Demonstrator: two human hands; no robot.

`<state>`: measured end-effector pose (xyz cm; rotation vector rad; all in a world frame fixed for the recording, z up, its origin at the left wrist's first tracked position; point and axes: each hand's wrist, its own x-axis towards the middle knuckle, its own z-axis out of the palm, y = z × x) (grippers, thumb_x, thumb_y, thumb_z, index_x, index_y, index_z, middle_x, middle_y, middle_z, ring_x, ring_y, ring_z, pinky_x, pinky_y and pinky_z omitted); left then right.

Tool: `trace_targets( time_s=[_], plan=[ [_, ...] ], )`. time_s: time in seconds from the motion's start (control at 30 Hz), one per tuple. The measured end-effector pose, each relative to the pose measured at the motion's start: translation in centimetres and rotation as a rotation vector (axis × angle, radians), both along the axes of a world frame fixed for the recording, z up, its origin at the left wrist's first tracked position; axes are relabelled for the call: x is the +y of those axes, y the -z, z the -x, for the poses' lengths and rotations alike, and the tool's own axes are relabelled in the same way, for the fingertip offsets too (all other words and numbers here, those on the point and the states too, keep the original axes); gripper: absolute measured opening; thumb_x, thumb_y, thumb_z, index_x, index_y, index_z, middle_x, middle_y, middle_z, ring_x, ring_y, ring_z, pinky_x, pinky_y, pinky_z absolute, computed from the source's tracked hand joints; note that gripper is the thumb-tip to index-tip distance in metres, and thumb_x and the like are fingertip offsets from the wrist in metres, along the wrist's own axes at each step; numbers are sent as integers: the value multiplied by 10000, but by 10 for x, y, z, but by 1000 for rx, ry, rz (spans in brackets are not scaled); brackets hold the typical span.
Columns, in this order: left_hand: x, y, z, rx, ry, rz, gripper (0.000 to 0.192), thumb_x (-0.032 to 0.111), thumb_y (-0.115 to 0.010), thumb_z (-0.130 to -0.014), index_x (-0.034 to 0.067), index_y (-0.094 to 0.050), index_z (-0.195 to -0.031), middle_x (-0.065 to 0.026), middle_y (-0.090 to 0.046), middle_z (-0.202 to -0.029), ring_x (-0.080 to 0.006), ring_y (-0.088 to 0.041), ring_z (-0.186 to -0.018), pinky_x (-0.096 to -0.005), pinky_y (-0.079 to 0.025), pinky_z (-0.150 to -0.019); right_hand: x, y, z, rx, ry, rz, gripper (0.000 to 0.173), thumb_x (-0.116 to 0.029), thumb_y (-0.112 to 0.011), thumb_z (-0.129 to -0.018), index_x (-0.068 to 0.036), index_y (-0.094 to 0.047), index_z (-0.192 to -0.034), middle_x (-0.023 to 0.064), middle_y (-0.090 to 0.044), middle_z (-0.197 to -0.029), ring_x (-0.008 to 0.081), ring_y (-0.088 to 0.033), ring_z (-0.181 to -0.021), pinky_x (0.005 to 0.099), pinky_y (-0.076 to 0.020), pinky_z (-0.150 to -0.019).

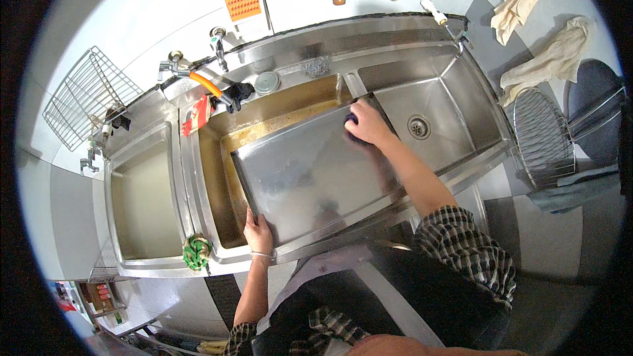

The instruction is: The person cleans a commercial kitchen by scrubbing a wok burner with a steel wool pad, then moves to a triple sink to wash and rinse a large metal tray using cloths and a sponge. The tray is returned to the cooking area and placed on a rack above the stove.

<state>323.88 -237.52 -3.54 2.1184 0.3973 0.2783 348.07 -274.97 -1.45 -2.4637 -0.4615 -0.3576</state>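
Note:
A large flat metal sheet (306, 173), dark along its short edges, lies tilted across the middle sink basin (210, 198) and overlaps the divider on the right. My left hand (258, 235) grips its lower left corner, the thumb along the edge. Near the upper right corner, my right hand (368, 121) presses a dark scrubbing pad (352, 126) onto the sheet's surface. Most of the pad is hidden by my fingers. The sheet looks wet and shiny, with a blurred reflection.
Cloudy liquid stands in the left basin (146, 202); the right basin (425, 104) has a drain (419, 127). Along the back ledge are a steel wool scourer (315, 66), a round lidded container (267, 82) and a faucet with an orange hose (205, 81). A green cloth (197, 251) sits on the front rim.

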Motion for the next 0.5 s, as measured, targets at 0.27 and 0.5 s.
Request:
trace_targets(
  time_s=[0.27, 0.5],
  plan=[
    [1, -1, 2, 3, -1, -17, 410, 66, -587, -923, -3, -589, -1328, -205, -716, -888, -290, -691, -762, -401, -531, -735, 18, -3, 52, -177, 142, 152, 363, -341, -736, -850, -30, -600, -980, 192, -584, -1109, 399, -607, -959, 482, -526, -843],
    [-4, -9, 1, 82, -13, 3, 426, 58, -578, -929, 5, -575, -1352, -215, -723, -932, -292, -704, -812, -391, -533, -759, 20, -4, 45, -3, 347, 387, 415, -358, -652, -920, 22, -589, -1073, 217, -628, -1067, 378, -597, -1078, 481, -512, -909]
  ],
)
